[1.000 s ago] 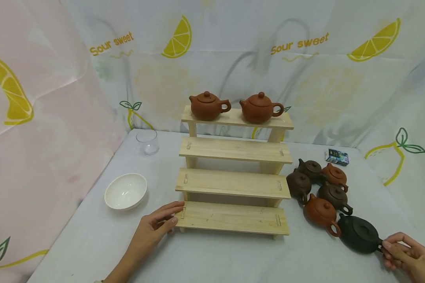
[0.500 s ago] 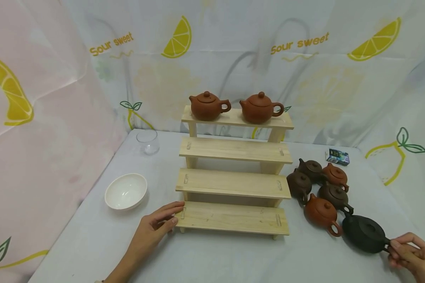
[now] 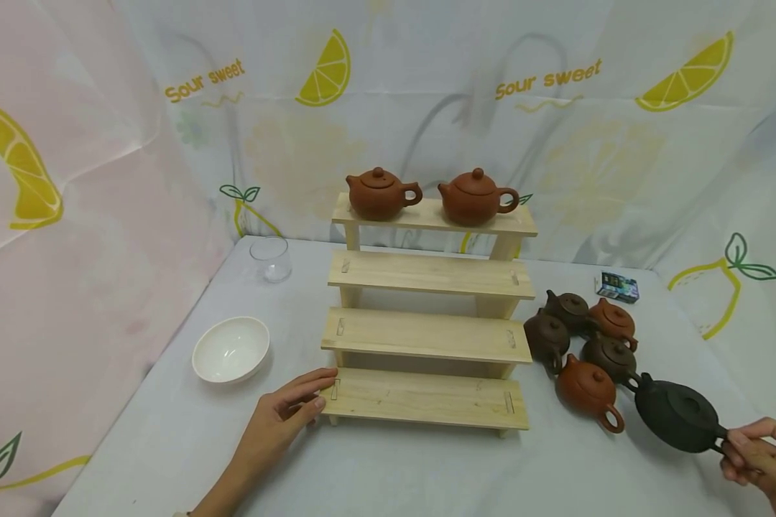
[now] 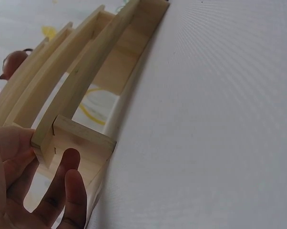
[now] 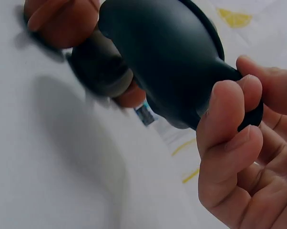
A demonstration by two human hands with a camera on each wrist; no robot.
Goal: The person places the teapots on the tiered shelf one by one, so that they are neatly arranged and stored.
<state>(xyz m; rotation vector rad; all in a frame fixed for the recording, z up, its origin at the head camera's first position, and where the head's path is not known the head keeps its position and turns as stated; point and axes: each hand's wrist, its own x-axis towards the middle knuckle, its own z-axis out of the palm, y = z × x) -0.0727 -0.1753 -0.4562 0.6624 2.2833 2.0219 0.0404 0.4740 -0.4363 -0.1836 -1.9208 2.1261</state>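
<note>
My right hand [image 3: 764, 454] pinches the handle of a black teapot [image 3: 677, 414] at the right. In the right wrist view the teapot [image 5: 167, 52] hangs above the white cloth, its shadow apart from it, with thumb and curled fingers [image 5: 224, 114] around the handle. My left hand [image 3: 283, 413] grips the left end of the lowest step of a wooden tiered stand [image 3: 427, 398]; the left wrist view has this step [image 4: 81, 81] between thumb and fingers. On the top step stand two reddish-brown teapots, one left [image 3: 378, 195] and one right [image 3: 475, 198].
Several brown and reddish teapots cluster right of the stand, the nearest an orange-brown teapot [image 3: 585, 388]. Behind them lies a small dark box [image 3: 617, 286]. A white bowl [image 3: 231, 350] and a clear glass [image 3: 271, 260] stand on the left. Printed curtains [image 3: 388, 129] enclose the table.
My right hand has raised the black teapot off the cloth and drawn it right, away from the orange-brown teapot. The left hand stays on the stand.
</note>
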